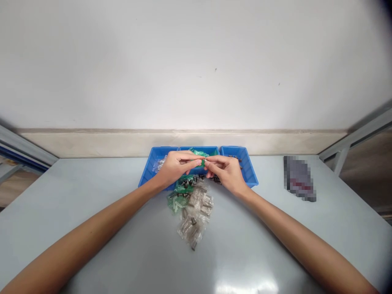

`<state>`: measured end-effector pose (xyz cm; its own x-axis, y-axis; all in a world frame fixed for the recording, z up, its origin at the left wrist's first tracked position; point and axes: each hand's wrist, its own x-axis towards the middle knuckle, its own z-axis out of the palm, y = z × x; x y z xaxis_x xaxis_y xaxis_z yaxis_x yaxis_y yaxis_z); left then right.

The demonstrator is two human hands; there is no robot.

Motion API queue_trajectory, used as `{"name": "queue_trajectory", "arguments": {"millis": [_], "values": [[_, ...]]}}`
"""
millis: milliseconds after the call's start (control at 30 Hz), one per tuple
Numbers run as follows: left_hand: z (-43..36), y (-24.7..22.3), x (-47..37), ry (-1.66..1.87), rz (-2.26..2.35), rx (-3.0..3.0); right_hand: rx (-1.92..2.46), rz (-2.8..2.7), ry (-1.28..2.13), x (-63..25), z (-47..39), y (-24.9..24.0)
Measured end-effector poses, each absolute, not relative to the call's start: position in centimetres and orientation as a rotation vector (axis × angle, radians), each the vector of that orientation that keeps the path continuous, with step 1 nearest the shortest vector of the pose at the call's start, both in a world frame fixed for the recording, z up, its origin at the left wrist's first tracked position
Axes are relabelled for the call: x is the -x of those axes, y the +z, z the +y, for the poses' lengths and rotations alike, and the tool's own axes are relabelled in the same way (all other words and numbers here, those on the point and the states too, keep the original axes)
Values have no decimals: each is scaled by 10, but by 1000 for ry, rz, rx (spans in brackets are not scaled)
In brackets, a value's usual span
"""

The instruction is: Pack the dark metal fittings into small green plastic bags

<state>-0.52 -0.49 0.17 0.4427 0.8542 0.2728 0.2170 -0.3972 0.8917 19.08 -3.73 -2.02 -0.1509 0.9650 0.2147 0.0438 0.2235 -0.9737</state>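
My left hand [177, 165] and my right hand [227, 170] meet above the middle blue bin [183, 149], fingertips nearly touching. Between them they pinch a small green plastic bag [202, 163]; what is in it is too small to make out. Below the hands, on the table, lies a pile of clear plastic bags [199, 200] with dark screws or bolts. Green bags [180, 200] with similar hardware are at the pile's left side. More green bags show inside the middle bin, partly hidden by the fingers.
A left blue bin [150, 165] holds clear bags, and a right blue bin [249, 169] holds brownish metal pieces. A blurred dark object [299, 177] lies at the right of the grey table [122, 253]. A wall stands behind, with metal frames at both sides.
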Motion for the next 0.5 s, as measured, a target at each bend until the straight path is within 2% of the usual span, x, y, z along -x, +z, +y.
{"name": "queue_trajectory", "arguments": {"millis": [500], "values": [[-7, 3, 3, 970, 903, -1914, 1002, -1319, 1129, -190, -37, -26]]}}
